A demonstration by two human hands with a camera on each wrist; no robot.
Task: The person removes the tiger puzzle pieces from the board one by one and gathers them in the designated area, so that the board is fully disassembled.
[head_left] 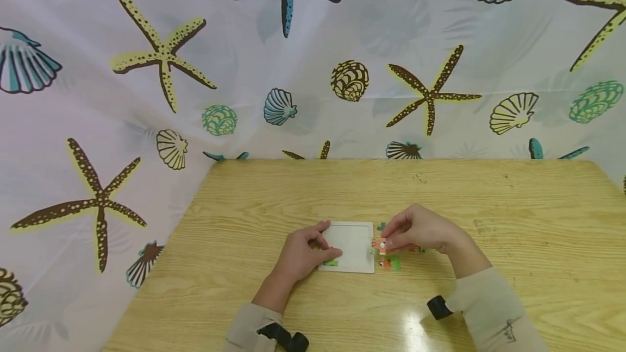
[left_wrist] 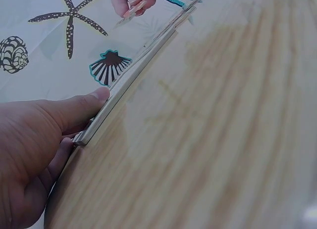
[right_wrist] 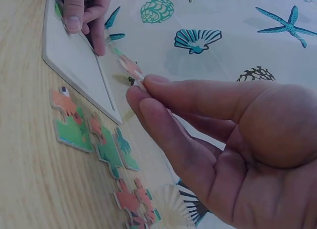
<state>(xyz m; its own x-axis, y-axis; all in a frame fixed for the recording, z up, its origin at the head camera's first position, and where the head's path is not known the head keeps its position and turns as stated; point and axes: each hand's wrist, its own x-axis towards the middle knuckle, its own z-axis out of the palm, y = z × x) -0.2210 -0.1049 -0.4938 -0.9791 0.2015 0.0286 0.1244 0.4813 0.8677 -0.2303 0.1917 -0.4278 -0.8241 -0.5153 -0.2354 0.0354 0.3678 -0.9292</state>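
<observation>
A white puzzle tray (head_left: 353, 249) lies flat on the table, with a green puzzle piece (head_left: 330, 263) in its near left corner. My left hand (head_left: 304, 251) grips the tray's left side, thumb on the top face and fingers at the edge; the left wrist view shows this thumb (left_wrist: 94, 101) from the side. Between thumb and fingertips, my right hand (head_left: 420, 230) pinches an orange puzzle piece (right_wrist: 130, 66) with a bit of green, raised beside the tray's right edge. The fingertips cover part of it.
Several loose puzzle pieces lie right of the tray, among them an orange and green piece (right_wrist: 72, 127), a dark green piece (right_wrist: 126, 150) and a red one (right_wrist: 128, 199). The wooden table (head_left: 274, 194) meets a shell-patterned cloth (head_left: 313, 58) at its back edge.
</observation>
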